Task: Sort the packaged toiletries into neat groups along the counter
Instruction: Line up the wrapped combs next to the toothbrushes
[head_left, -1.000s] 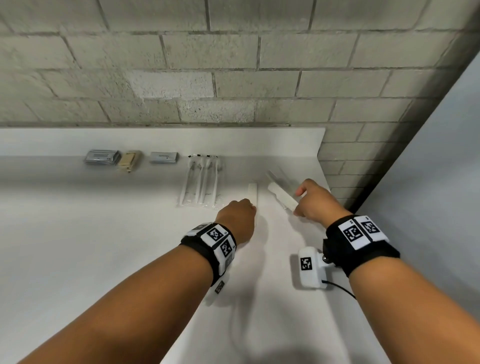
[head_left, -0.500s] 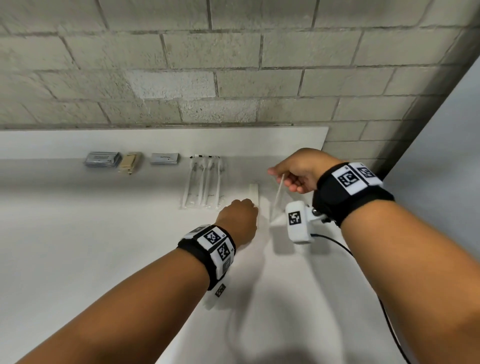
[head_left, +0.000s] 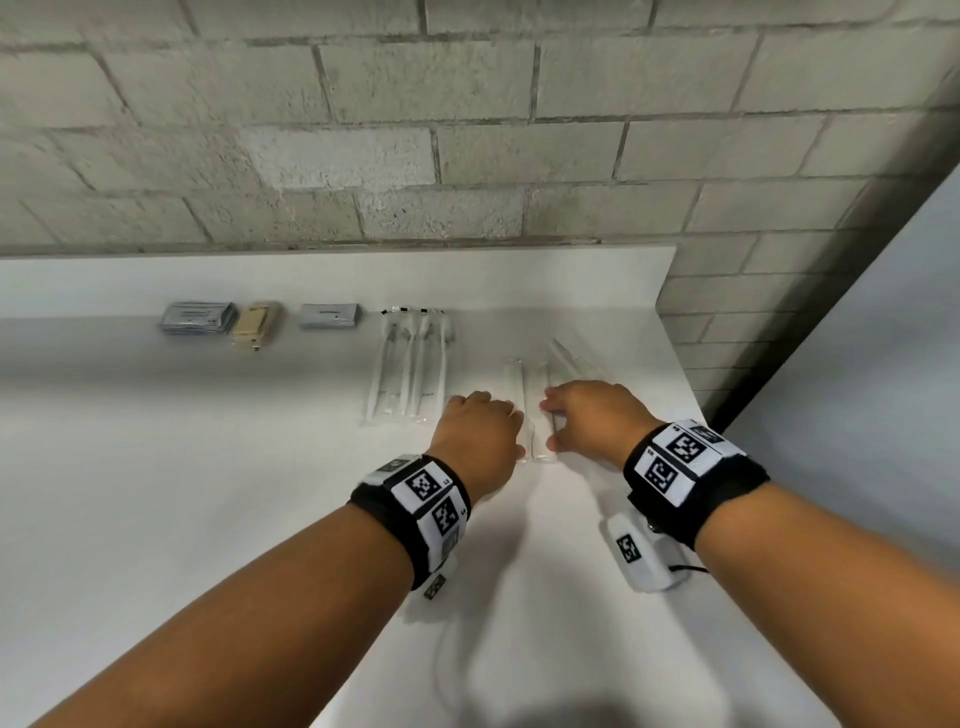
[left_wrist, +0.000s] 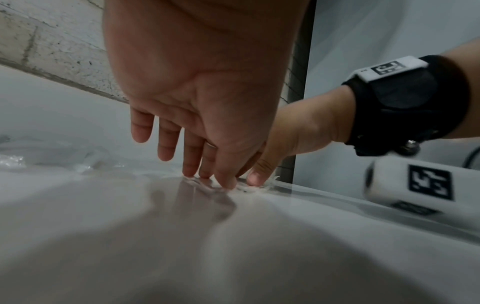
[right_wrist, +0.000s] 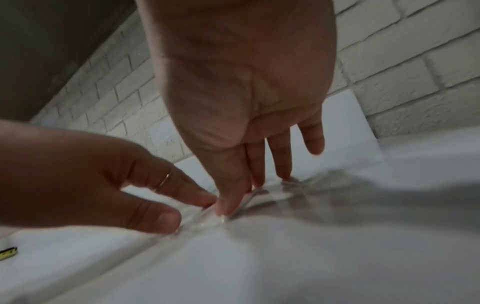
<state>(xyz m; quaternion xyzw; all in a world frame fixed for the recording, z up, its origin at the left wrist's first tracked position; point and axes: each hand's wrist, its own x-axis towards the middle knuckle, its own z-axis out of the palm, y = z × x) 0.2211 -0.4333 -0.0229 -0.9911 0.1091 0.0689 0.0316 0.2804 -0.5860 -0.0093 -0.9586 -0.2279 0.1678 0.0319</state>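
Observation:
Two long white packets (head_left: 536, 395) in clear wrap lie side by side on the white counter (head_left: 208, 493), right of centre. My left hand (head_left: 483, 431) rests over the near end of the left packet (head_left: 511, 382), its straight fingertips (left_wrist: 205, 174) touching the wrap. From the right, my right hand (head_left: 582, 421) touches the right packet, thumb tip (right_wrist: 223, 207) and straight fingers on the crinkled wrap (right_wrist: 205, 221). Neither hand grips anything. The packets' near ends are hidden under the hands.
Along the back stand a row of wrapped toothbrushes (head_left: 410, 364), a grey packet (head_left: 329, 315), a beige packet (head_left: 257, 325) and a grey stack (head_left: 195, 317). More clear-wrapped items (head_left: 571, 358) lie behind my right hand. The counter ends close on the right (head_left: 691, 395).
My right hand lifted a white packet from the right pile, swung it up and left, and laid it beside the packet under my left hand. The left hand barely moved.

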